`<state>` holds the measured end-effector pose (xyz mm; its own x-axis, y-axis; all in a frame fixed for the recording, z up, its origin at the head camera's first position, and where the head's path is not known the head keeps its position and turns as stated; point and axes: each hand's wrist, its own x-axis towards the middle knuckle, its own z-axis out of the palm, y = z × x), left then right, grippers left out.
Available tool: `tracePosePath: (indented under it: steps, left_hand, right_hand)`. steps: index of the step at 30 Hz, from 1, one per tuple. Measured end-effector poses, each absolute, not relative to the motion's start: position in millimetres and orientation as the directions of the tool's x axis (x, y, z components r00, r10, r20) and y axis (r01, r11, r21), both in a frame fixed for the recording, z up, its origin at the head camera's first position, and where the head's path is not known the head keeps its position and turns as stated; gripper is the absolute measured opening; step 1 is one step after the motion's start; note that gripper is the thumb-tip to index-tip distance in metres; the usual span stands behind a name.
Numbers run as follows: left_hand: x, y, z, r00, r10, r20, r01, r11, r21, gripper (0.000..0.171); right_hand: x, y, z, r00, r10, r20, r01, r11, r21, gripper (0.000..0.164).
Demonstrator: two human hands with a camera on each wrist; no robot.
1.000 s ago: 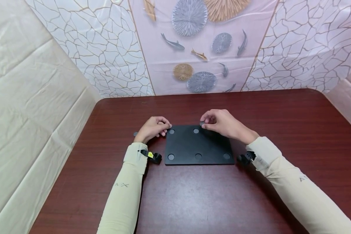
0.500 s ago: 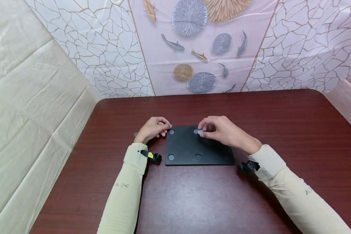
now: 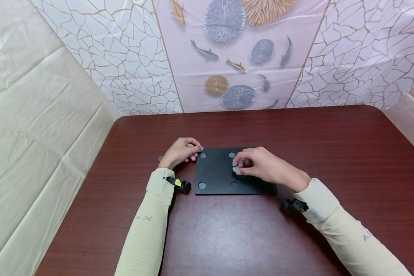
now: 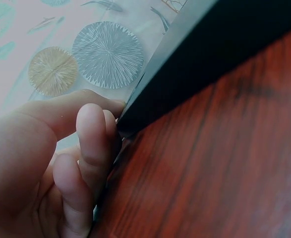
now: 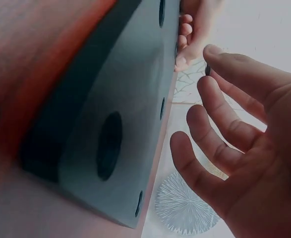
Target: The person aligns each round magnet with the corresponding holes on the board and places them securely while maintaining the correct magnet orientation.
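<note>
A flat black board [image 3: 215,170] with round recesses lies on the table. My left hand [image 3: 180,152] grips its far left corner; in the left wrist view the thumb [image 4: 93,102] touches the corner and the other fingers curl below. My right hand [image 3: 260,164] pinches a small grey disc [image 3: 235,168] between thumb and fingertip, above the middle of the board. In the right wrist view that disc [image 5: 207,70] shows edge-on, apart from the board. Greyish circles mark the far left, far middle and near left places. The near middle recess [image 3: 234,185] looks dark.
Another small grey disc [image 3: 160,158] lies on the table left of my left wrist, partly hidden. The reddish-brown table [image 3: 207,230] reaches back to a patterned cloth wall [image 3: 238,57]. A pale cloth [image 3: 38,145] hangs at the left side.
My right hand has carried the disc from the board's far edge toward me, over the middle of the board. The left hand has stayed at the corner.
</note>
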<state>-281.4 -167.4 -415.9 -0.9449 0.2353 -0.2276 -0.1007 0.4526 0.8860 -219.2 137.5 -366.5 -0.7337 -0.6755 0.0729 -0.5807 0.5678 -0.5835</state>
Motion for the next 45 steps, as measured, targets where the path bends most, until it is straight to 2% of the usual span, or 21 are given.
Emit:
tracePosePath:
  steps: [7, 20, 45]
  left_hand:
    - [-280, -166, -416, -0.941, 0.246, -0.233, -0.101, 0.453, 0.886, 0.014]
    - [-279, -169, -413, -0.941, 0.24, -0.239, -0.11, 0.451, 0.886, 0.014]
    - [-281, -167, -413, -0.94, 0.243, -0.238, -0.102, 0.465, 0.879, 0.015]
  right_hand:
    - [-211, 141, -370, -0.73, -0.683, 0.032, -0.57, 0.583, -0.579, 0.012]
    - [-206, 134, -374, -0.662, -0.749, 0.017, -0.64, 0.555, -0.532, 0.015]
    - [-205, 133, -383, -0.668, -0.744, 0.011, -0.641, 0.568, -0.516, 0.012]
